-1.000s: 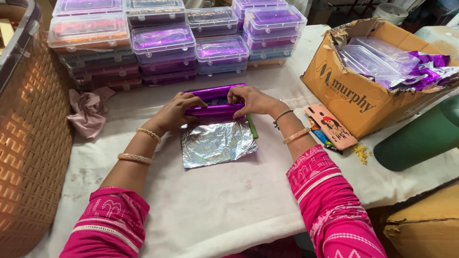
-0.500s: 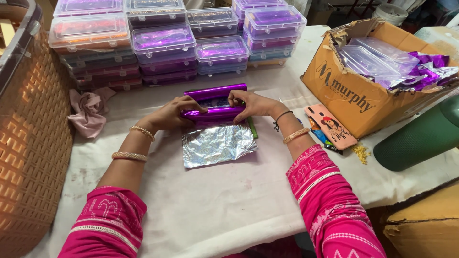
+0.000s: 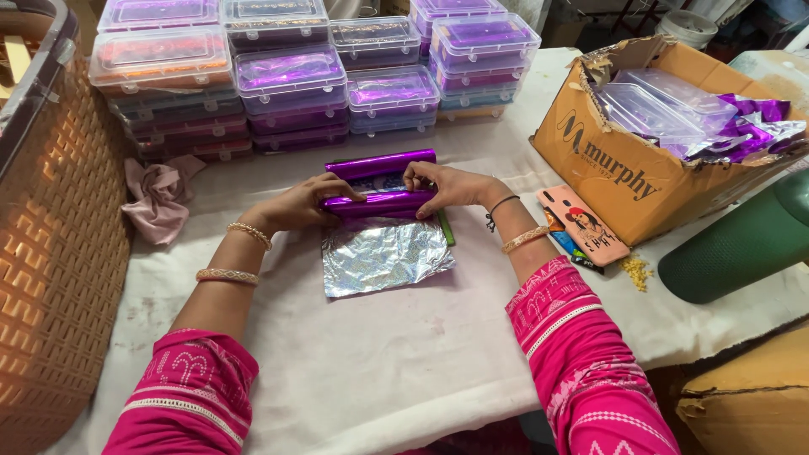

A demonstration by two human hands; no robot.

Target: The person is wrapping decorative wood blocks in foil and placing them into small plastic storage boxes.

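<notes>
Folding purple foil (image 3: 381, 182) around something flat takes both hands here, and the foil parcel is the thing to steer by. It lies on the white cloth (image 3: 396, 354) just this side of the stacked plastic boxes (image 3: 291, 84), with its far flap standing open and a darker patterned item showing in the gap. The left hand (image 3: 297, 206) grips the parcel's near-left corner, thumb on top and fingers tucked under the edge. The right hand (image 3: 445, 185) pinches the near-right end, fingertips pressed down on the fold. Neither hand is loose; both are closed on the foil.

Doing this well, to my eye, means keeping the near fold flat and tight along its whole length, pressing evenly from both ends so the shiny sheet does not crinkle or spring back (foil like this looks stiff and slippery).

Both forearms come in from the near side of the parcel, wrists low over the cloth, elbows apart, bangles on each wrist. A silver sheet (image 3: 383, 255) lies touching the parcel's near edge, partly under it. To the parcel's right lies a phone case (image 3: 586, 226), and beyond that a cardboard box (image 3: 628, 168). To its left lies a pink rag (image 3: 160, 198).
</notes>
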